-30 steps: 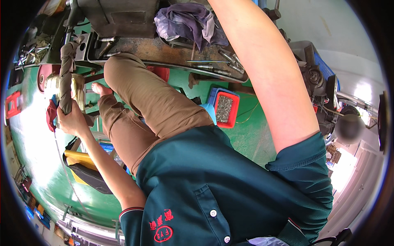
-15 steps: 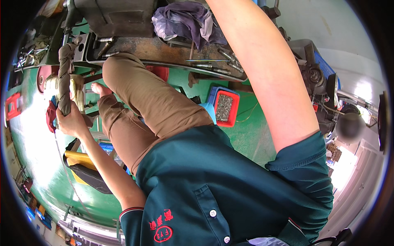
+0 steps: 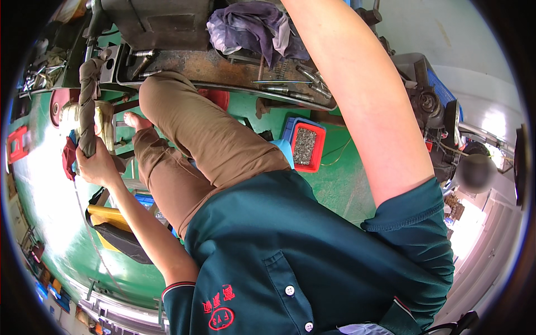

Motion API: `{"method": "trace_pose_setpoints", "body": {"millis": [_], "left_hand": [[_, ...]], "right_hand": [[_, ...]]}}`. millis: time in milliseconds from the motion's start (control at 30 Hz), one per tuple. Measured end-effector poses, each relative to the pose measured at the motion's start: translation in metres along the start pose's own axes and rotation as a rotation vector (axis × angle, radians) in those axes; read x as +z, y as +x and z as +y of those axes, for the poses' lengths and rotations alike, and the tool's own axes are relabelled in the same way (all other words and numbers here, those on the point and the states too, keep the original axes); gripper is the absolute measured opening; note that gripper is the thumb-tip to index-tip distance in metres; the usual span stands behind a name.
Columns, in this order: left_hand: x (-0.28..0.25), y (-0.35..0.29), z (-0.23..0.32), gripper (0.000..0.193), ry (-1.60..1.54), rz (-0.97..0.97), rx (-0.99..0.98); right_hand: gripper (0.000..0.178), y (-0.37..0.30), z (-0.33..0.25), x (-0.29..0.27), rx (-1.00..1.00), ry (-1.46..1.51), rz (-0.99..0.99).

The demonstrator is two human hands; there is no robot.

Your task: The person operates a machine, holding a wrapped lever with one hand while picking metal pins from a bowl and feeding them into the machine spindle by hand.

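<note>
Now the left hand (image 3: 96, 164) is curled round the lower end of a long lever wrapped in twisted grey-brown cloth (image 3: 87, 106), gripping it snugly, out to the left of the brown-trousered legs (image 3: 212, 128)! Up top, the bare right arm (image 3: 363, 95) stretches past the upper edge, its hand out of sight, so I cannot tell that grip. Between them, 1 rusty brown metal tray (image 3: 192, 64) carries a crumpled purple-grey rag (image 3: 251, 30); below, a red plastic bin (image 3: 320, 146) holds small grey bits.

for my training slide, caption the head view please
Left hand grips a wrapped handle; right arm extends past the frame's top edge.
</note>
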State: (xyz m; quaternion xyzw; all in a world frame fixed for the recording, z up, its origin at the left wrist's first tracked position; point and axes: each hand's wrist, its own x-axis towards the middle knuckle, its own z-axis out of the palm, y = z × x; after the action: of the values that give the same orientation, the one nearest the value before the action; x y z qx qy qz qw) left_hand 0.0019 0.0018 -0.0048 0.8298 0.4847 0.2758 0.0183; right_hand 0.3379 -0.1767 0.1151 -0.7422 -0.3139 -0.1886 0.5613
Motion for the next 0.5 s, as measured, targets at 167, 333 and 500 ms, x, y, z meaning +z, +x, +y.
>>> {"method": "trace_pose_setpoints", "body": {"millis": [167,333,500], "left_hand": [[0.0006,-0.0003,-0.0022,0.037,-0.002,0.013,0.006],[0.0021,0.0011,-0.0045,0.037,0.0,-0.013,0.002],[0.0028,0.0006,-0.0032,0.034,0.008,0.046,0.039]], "right_hand": [[0.013,-0.0015,-0.0031,-0.0017,0.014,0.025,-0.026],[0.013,-0.0019,-0.003,-0.001,0.032,0.06,-0.013],[0.013,-0.0004,-0.0009,-0.0005,0.002,0.02,0.002]]}}
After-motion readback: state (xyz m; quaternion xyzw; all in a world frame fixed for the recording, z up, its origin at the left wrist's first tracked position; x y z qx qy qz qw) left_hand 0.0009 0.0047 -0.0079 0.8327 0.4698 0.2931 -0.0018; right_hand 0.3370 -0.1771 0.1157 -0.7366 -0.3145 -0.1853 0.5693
